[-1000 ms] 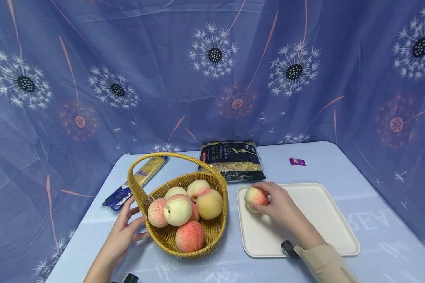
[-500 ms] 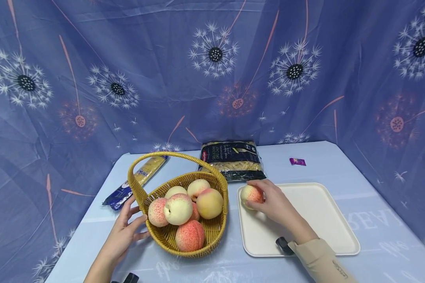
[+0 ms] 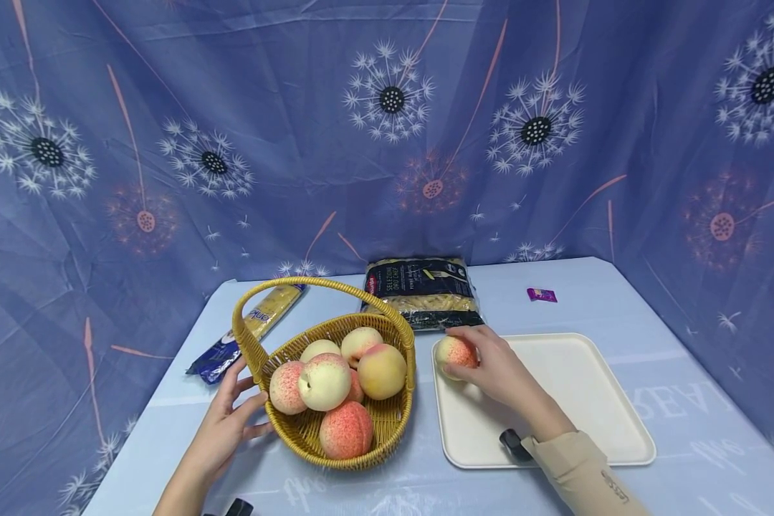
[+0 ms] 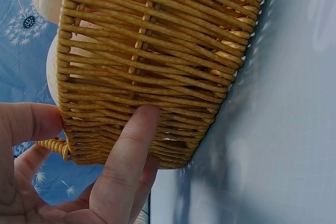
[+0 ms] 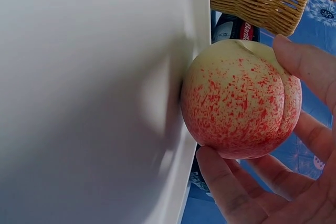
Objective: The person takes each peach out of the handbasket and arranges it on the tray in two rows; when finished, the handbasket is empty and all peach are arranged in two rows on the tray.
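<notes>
One peach [image 3: 454, 354] sits in the right hand [image 3: 499, 373], fingers and thumb curled round it, at the near-left corner of the cream tray [image 3: 580, 401]; in the right wrist view the peach [image 5: 241, 100] touches the tray's raised rim [image 5: 197, 51]. Skin pale cream-yellow with dense red speckling, a shallow crease down one side.

Left hand [image 3: 222, 426] against the left outer wall of the wicker basket [image 3: 309, 430], fingers straight, gripping nothing; in the left wrist view a finger [image 4: 128, 153] lies flat on the weave [image 4: 157, 51].

Count, near to far from the basket:
- Six peaches in the basket, as far as can be told; one is mostly hidden. The nearest one [image 3: 345, 430] is the reddest, and a pale one [image 3: 325, 381] lies on top.
- One basket, woven, golden yellow, with one arched handle [image 3: 284, 285].
- One tray, just right of the basket, rectangular with rounded corners.
- One long spaghetti packet [image 3: 248, 331] behind-left of the basket.
- One dark bag of pasta [image 3: 422, 292] behind the basket, just beyond the tray's far-left corner.
- One small purple wrapper [image 3: 542, 294] beyond the tray, well apart from the basket.
</notes>
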Demonstrator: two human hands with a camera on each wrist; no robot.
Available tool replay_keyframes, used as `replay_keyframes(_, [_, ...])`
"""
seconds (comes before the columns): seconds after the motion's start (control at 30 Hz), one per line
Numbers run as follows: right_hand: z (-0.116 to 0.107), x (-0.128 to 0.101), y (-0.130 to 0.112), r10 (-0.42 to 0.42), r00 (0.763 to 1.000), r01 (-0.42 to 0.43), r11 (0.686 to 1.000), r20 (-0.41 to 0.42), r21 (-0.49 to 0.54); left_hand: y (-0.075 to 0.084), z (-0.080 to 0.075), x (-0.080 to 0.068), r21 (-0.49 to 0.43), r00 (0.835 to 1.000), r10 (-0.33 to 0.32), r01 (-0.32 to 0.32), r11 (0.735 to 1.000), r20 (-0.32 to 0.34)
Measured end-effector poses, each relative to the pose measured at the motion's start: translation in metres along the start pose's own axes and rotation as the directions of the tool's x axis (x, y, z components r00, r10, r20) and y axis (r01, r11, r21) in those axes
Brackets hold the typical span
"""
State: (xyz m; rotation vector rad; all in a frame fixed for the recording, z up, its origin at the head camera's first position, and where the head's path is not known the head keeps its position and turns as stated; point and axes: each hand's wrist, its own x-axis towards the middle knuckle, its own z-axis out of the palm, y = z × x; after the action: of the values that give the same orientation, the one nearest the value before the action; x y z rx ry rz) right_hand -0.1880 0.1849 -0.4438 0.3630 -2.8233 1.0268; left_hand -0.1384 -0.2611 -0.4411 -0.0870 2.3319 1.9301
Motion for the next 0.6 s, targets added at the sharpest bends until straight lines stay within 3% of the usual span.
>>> replay_keyframes(0.6, [-0.0002,0.0020,-0.0005,-0.001,1.000,0.000,1.000,0.018,0.012,-0.0015,0.0001,0.0006,-0.005,1.000,0.010,-0.010,1.000,0.003])
